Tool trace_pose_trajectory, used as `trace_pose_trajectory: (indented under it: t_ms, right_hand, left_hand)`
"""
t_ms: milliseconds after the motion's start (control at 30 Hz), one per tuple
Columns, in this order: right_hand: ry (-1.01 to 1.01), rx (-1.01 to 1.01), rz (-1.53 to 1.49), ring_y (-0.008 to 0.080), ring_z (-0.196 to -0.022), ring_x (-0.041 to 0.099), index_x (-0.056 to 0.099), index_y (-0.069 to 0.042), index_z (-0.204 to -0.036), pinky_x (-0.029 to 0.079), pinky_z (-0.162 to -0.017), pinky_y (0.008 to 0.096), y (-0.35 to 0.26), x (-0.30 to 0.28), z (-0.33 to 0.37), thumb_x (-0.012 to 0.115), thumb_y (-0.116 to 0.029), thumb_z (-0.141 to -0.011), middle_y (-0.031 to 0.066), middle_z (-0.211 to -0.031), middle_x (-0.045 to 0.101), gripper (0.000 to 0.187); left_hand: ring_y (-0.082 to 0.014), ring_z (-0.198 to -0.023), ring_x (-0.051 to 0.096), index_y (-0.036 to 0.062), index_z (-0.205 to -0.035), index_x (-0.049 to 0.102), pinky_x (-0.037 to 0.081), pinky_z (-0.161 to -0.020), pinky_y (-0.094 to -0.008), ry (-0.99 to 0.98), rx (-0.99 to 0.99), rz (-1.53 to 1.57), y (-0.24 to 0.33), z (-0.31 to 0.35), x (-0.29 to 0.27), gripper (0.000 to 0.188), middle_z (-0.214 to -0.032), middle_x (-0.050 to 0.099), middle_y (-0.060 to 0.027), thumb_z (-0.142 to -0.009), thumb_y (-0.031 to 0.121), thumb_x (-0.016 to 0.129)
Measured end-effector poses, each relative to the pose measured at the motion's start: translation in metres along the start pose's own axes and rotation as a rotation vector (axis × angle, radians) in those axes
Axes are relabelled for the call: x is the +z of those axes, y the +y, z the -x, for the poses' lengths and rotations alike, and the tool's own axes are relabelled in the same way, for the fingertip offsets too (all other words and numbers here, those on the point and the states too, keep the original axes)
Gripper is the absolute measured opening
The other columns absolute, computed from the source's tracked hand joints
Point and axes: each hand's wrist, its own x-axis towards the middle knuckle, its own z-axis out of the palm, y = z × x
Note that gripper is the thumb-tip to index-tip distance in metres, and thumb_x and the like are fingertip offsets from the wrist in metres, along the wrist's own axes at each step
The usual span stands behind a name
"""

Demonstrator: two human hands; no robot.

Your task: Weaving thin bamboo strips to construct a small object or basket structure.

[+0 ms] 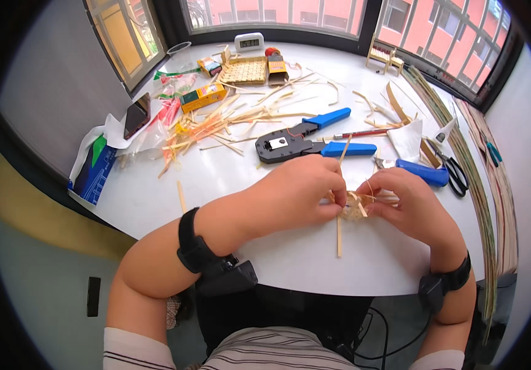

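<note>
Toward the front of the desk [290,262], left hand [314,185] and right hand [414,206] pinch a pale-strip piece [356,212]; even, light tension should prevent splitting.

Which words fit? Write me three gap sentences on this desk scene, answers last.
The left hand and right hand hold pale strips; the ____ hand is nearer the black scissors.
The crimping tool has ____ handles.
The digital clock has a ____ case.

Missing words: right; blue; white.
</note>
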Motion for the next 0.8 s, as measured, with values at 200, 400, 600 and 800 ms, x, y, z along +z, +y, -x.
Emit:
trace_pose_trajectory:
  t_ms: [200, 400, 600, 800]
  right_hand:
    - [0.038, -0.056, -0.009, 0.03, -0.091, 0.067, 0.074, -0.005, -0.109, 0.053, -0.081, 0.0396, 0.002, 0.004, 0.003, 0.082, -0.006, -0.081, 0.0105, -0.096, 0.069, 0.029]
    - [0.005, -0.052, 0.002, 0.0306, -0.091, 0.067, 0.073, -0.004, -0.111, 0.054, -0.081, 0.0384, 0.003, 0.005, -0.004, 0.081, -0.005, -0.081, 0.0123, -0.096, 0.069, 0.03]
    - [0.015, -0.053, 0.007, 0.0277, -0.089, 0.067, 0.073, -0.001, -0.11, 0.055, -0.081, 0.0366, 0.002, 0.006, -0.006, 0.08, -0.005, -0.084, 0.0121, -0.097, 0.069, 0.028]
    - [0.013, -0.087, 0.02, 0.0275, -0.088, 0.067, 0.074, 0.001, -0.109, 0.055, -0.081, 0.0361, 0.003, 0.005, -0.005, 0.08, -0.004, -0.084, 0.0126, -0.097, 0.068, 0.026]
  left_hand:
    - [-0.028, -0.093, 0.067, 0.0063, -0.09, 0.076, 0.054, -0.083, -0.038, 0.015, -0.009, 0.051, 0.001, 0.003, 0.004, 0.006, -0.096, 0.068, -0.0088, -0.085, 0.01, 0.077]
    - [-0.0269, -0.086, 0.068, 0.0045, -0.091, 0.076, 0.055, -0.077, -0.0358, 0.029, 0.006, 0.059, -0.007, 0.002, 0.003, 0.01, -0.095, 0.068, -0.0106, -0.086, 0.013, 0.077]
    - [-0.0246, -0.089, 0.067, 0.0039, -0.093, 0.075, 0.054, -0.078, -0.0347, 0.016, -0.067, 0.029, -0.006, 0.001, 0.002, 0.01, -0.094, 0.066, -0.0092, -0.088, 0.013, 0.076]
    - [-0.0237, -0.089, 0.068, 0.0029, -0.093, 0.074, 0.055, -0.079, -0.0344, 0.067, -0.104, 0.037, -0.006, 0.001, 0.011, 0.015, -0.094, 0.067, -0.0104, -0.085, 0.015, 0.079]
